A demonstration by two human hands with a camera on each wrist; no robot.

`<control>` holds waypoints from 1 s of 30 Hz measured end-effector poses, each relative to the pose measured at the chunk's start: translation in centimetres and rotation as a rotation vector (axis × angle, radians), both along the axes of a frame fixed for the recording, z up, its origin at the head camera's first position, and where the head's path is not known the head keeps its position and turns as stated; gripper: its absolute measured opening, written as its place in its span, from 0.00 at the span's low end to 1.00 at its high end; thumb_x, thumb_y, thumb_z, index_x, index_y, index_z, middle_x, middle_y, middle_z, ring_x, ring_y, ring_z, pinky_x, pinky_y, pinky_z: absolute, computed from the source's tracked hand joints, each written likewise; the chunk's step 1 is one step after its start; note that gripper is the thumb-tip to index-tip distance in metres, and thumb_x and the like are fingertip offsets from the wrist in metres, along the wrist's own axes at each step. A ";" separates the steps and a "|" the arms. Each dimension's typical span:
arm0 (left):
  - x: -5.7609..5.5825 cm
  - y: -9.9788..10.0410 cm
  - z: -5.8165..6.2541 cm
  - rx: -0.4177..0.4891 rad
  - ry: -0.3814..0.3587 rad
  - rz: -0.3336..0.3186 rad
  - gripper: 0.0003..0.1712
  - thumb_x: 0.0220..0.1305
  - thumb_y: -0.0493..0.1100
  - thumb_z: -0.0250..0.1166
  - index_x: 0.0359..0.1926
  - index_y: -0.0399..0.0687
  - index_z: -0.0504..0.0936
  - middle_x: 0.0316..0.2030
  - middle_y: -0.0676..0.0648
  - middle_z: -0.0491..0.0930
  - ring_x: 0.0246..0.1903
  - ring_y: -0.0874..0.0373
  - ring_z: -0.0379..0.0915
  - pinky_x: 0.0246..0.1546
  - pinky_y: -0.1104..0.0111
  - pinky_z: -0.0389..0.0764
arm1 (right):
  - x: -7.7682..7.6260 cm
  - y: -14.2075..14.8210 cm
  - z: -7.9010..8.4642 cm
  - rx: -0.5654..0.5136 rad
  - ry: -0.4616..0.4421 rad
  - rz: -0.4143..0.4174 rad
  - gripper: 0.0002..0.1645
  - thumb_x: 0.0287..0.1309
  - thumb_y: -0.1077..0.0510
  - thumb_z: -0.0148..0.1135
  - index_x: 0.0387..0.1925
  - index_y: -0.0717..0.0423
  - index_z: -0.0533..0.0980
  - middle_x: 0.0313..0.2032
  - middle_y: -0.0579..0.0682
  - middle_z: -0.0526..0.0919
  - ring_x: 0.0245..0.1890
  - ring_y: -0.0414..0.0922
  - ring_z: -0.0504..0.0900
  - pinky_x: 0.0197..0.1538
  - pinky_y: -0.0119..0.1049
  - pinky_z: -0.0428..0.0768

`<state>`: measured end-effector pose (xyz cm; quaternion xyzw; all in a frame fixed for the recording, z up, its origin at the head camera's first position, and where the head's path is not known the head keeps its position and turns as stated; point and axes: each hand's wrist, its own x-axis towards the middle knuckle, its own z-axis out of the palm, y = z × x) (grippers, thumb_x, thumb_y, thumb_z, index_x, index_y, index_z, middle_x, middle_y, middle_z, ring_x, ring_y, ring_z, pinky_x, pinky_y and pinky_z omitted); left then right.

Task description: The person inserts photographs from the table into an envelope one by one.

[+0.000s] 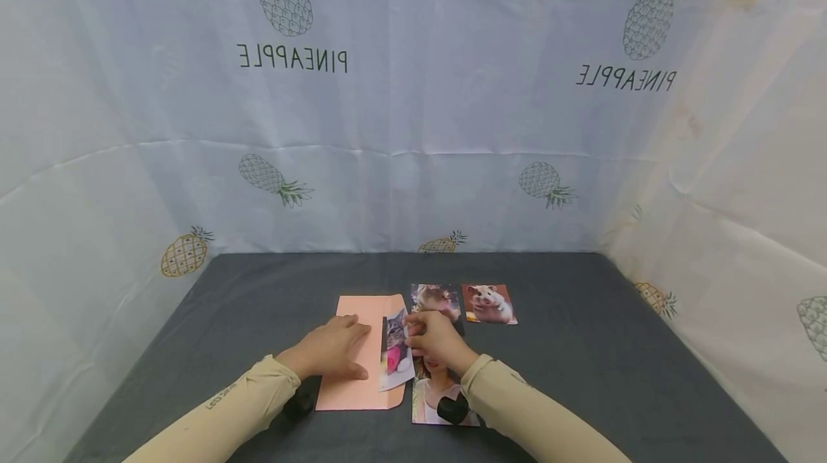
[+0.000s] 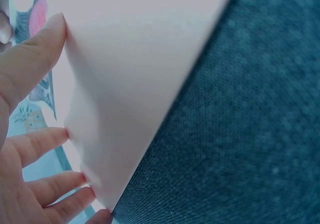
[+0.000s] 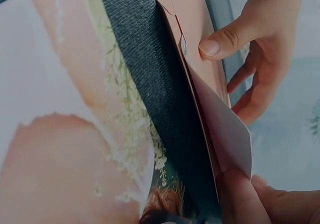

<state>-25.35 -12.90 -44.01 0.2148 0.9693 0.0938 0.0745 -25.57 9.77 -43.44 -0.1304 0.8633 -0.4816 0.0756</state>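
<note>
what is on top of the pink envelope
The left hand touches the envelope; the right hand pinches a cat picture over its right side. What lies beneath hands and picture is covered; whether the picture reaches inside is unclear.

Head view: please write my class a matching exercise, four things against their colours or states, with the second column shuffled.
Column one
1. envelope
2. cat photo
3. rightmost photo
4. left hand

Column two
A. shows a hamster
B. has its thumb on the envelope
C. plain peach-pink
D. pinched by the right hand

Pairs: 1-C, 2-D, 3-A, 4-B
</note>
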 end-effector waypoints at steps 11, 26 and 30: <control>0.0 0.1 0.0 0.007 -0.016 0.013 0.47 0.43 0.64 0.75 0.62 0.48 0.74 0.66 0.38 0.67 0.66 0.41 0.62 0.61 0.45 0.69 | 0.1 -0.6 -0.2 -0.020 -0.030 -0.013 0.22 0.54 0.73 0.64 0.52 0.69 0.77 0.28 0.52 0.78 0.24 0.39 0.80 0.28 0.35 0.84; 0.1 0.1 0.0 0.008 0.002 0.000 0.47 0.43 0.63 0.75 0.62 0.46 0.74 0.65 0.37 0.68 0.65 0.41 0.63 0.61 0.47 0.70 | 0.1 -1.0 -0.4 -0.070 -0.079 -0.020 0.22 0.53 0.75 0.64 0.52 0.70 0.76 0.24 0.52 0.77 0.22 0.41 0.83 0.28 0.36 0.84; 0.0 0.1 0.0 0.007 0.002 -0.003 0.47 0.43 0.64 0.75 0.62 0.46 0.74 0.66 0.37 0.68 0.65 0.41 0.63 0.61 0.47 0.70 | 0.3 -1.1 -0.2 -0.069 -0.080 -0.013 0.23 0.53 0.74 0.64 0.52 0.71 0.76 0.24 0.54 0.80 0.23 0.45 0.85 0.29 0.37 0.84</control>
